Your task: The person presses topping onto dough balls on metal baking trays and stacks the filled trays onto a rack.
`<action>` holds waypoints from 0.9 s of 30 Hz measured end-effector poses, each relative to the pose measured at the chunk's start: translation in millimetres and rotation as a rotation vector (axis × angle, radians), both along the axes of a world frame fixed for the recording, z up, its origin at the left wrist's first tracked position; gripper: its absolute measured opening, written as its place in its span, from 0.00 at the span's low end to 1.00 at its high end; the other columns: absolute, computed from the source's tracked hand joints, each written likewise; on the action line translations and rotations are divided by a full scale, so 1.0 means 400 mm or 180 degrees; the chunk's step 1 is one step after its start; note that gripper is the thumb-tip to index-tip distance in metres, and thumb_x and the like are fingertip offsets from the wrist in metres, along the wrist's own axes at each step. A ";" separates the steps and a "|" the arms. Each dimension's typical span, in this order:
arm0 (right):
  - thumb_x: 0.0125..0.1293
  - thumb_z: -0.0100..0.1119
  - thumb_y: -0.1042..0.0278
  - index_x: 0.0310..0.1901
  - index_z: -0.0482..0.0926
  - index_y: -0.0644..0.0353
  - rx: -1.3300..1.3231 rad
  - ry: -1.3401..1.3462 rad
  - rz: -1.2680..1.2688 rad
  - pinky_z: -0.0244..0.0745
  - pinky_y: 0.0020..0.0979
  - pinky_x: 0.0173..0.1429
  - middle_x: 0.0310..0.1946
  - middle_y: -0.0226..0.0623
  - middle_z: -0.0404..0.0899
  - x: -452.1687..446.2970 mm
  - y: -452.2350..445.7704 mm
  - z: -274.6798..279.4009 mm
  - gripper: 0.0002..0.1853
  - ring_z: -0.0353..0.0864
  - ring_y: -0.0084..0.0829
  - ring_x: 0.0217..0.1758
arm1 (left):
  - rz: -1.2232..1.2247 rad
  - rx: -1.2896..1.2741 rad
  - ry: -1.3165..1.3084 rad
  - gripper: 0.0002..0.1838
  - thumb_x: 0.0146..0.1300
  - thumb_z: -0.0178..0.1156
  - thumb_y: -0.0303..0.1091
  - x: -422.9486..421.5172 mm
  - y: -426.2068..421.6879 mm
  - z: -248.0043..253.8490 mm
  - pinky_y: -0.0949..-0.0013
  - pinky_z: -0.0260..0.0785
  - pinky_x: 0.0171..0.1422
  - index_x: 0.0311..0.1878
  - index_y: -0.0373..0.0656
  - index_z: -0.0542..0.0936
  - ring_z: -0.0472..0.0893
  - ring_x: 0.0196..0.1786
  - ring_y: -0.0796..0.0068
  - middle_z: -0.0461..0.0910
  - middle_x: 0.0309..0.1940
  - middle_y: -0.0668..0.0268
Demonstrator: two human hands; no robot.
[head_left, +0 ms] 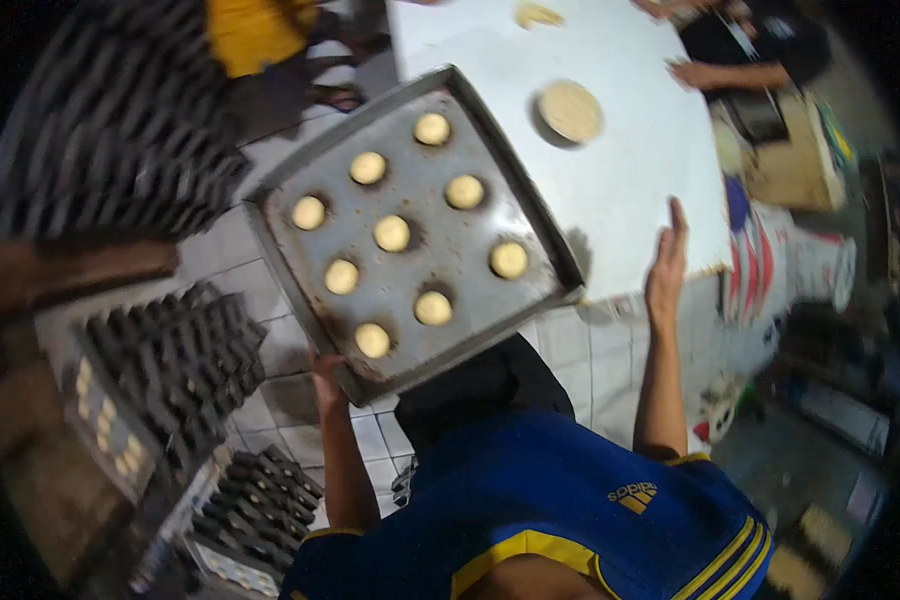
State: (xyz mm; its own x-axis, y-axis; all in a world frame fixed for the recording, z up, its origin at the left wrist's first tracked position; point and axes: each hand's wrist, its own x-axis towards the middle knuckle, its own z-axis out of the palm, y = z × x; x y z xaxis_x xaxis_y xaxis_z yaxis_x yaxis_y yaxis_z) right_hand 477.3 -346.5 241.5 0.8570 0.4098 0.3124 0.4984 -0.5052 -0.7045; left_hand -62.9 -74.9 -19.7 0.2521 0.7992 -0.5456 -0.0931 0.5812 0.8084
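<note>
My left hand (pixel 327 372) grips a dark metal baking tray (pixel 410 385) at its near left corner, its fingers mostly hidden by the rim. Several round, pale dough balls (pixel 392 233) sit spaced apart on the tray, which is held at an angle beside the white table (pixel 650 150). Off to the right of the tray, my right hand (pixel 667 265) is open with its fingers stretched out. It holds nothing and appears over the table's near edge.
Stacks of dark trays (pixel 170 370) stand on the left, some bearing dough pieces. A round bowl (pixel 570 111) with pale contents is on the table. Another person's arm (pixel 725 75) rests at the far right, and a person in yellow (pixel 255 35) stands beyond. Sacks (pixel 780 260) lie at right.
</note>
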 end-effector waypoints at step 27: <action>0.87 0.38 0.39 0.76 0.70 0.69 0.0595 0.1691 0.1802 0.61 0.43 0.82 0.71 0.55 0.76 0.723 0.206 -0.857 0.38 0.73 0.45 0.76 | 0.2682 0.1435 0.0678 0.09 0.58 0.60 0.41 0.174 0.039 0.024 0.56 0.66 0.67 0.38 0.48 0.80 0.78 0.54 0.62 0.79 0.43 0.67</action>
